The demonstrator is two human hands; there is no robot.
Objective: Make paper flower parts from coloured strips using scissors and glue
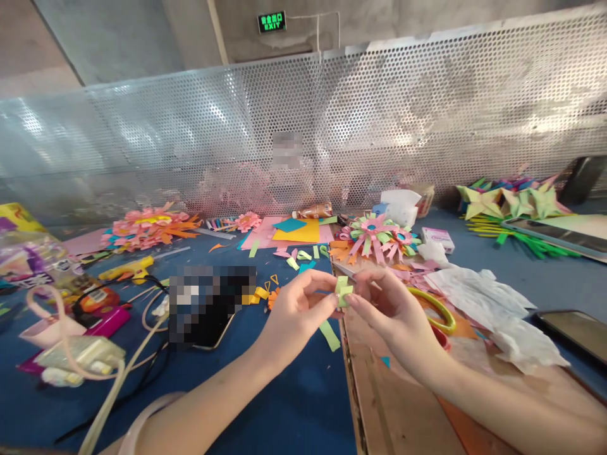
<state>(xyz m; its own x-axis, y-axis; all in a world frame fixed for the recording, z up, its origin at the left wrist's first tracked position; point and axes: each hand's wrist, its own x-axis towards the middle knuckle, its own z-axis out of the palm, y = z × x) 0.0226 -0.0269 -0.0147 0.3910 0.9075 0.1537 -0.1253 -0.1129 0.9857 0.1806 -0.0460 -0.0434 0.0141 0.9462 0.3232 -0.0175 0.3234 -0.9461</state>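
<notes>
A small folded light green paper strip point(343, 292) is pinched between the fingertips of both my hands, above the table. My left hand point(303, 303) grips its left side with thumb and index finger. My right hand point(391, 303) grips its right side. A pointed metal blade point(345, 270) shows just behind my right fingers, and a yellow loop handle point(439, 311) shows behind that hand; whether it rests in the palm is hidden. Below the hands lies another light green strip point(330, 336). Curled light green strips point(303, 255) lie beyond my fingers.
Paper flowers point(374, 237) and stacked coloured paper point(303, 231) lie ahead. A phone point(220, 316), cables and a yellow glue gun point(127, 270) are left. Crumpled tissues point(484, 297) and another phone point(578, 335) are right. Cardboard point(389, 411) lies under my right arm; a perforated metal panel point(303, 114) stands behind.
</notes>
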